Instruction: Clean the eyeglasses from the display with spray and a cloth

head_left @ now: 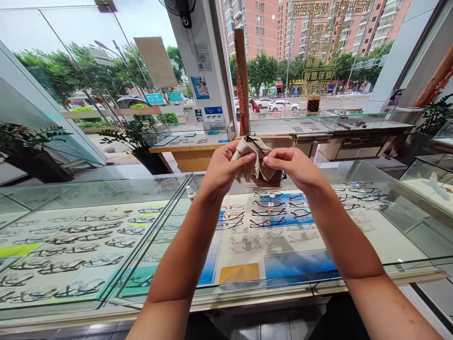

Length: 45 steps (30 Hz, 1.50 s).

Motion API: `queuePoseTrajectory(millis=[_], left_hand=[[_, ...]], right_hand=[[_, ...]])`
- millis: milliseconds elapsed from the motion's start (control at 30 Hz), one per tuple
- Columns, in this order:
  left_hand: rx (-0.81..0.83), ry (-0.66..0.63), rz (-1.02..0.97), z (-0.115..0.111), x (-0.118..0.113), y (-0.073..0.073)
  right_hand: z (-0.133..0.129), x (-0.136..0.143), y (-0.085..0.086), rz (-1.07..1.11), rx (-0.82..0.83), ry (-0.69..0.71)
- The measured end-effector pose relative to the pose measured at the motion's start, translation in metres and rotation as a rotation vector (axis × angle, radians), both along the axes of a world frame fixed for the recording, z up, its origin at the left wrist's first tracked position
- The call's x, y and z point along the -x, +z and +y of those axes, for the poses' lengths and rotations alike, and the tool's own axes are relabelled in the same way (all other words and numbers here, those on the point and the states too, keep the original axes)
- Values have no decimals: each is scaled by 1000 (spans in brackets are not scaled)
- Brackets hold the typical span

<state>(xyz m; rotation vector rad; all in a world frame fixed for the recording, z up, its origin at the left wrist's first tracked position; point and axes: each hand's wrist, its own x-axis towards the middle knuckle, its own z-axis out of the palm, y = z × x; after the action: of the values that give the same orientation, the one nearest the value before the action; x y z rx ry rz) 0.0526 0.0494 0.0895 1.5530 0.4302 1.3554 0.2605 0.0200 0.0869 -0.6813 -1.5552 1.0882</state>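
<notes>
Forearms, two, bare, raised side by side over a glass-topped surface [354, 283]. Left hand [221, 167] and right hand [295, 167] at chest height, fingers closed, together pinching a beige cloth [247, 147] wrapped about dark-framed glasses [272, 177], partly hidden. Display case [106, 283] below: rows of spectacle frames [269, 212] on white and blue trays. Small white bottle [191, 192] beside left wrist.
</notes>
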Motion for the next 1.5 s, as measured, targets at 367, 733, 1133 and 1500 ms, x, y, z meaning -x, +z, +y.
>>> queuePoseTrajectory(millis=[367, 733, 1133, 1500], left_hand=[[-111, 207, -117, 6, -16, -13], [-181, 36, -35, 5, -5, -8], [-133, 275, -245, 2, -26, -13], [1, 258, -333, 3, 15, 17]], right_hand=[[0, 7, -4, -24, 79, 139], [-3, 6, 1, 106, 122, 196], [2, 15, -9, 43, 33, 223], [1, -5, 3, 189, -43, 147]])
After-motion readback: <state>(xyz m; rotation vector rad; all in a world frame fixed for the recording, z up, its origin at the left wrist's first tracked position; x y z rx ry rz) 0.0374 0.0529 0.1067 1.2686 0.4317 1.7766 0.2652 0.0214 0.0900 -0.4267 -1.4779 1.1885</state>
